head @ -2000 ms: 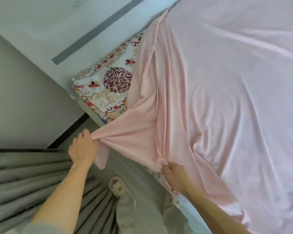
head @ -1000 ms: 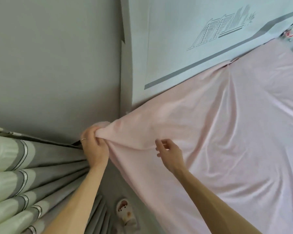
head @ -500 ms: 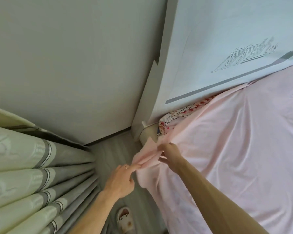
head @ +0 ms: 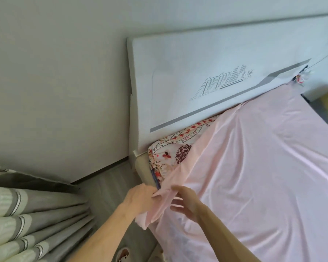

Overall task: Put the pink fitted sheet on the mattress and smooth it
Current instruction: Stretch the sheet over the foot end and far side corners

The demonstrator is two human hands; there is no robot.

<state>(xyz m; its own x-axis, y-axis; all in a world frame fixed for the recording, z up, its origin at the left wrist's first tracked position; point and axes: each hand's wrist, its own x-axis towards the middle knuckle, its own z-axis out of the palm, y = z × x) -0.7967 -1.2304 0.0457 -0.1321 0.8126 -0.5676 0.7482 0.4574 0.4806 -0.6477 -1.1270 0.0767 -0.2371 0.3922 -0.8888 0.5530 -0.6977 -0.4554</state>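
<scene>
1. The pink fitted sheet [head: 254, 176] lies wrinkled over most of the bed below the headboard [head: 197, 82]. Its upper edge meets the headboard's right part and falls away from it toward the left end.
2. The striped curtain [head: 27, 214] hangs well left of and below the headboard.
3. The mattress [head: 170, 154], in a floral cover, shows bare at the corner under the headboard's left end; the sheet is not yet over this corner.
4. The left hand [head: 140, 197], below the headboard's left end, grips the sheet's bunched corner, its fingers curled into the cloth.
5. The right hand [head: 186, 203], just right of the left, touches the same bunch with its fingers spread. It is blurred, so I cannot tell whether it pinches the cloth.
6. A slipper [head: 122, 255] lies on the floor, far below the headboard.
</scene>
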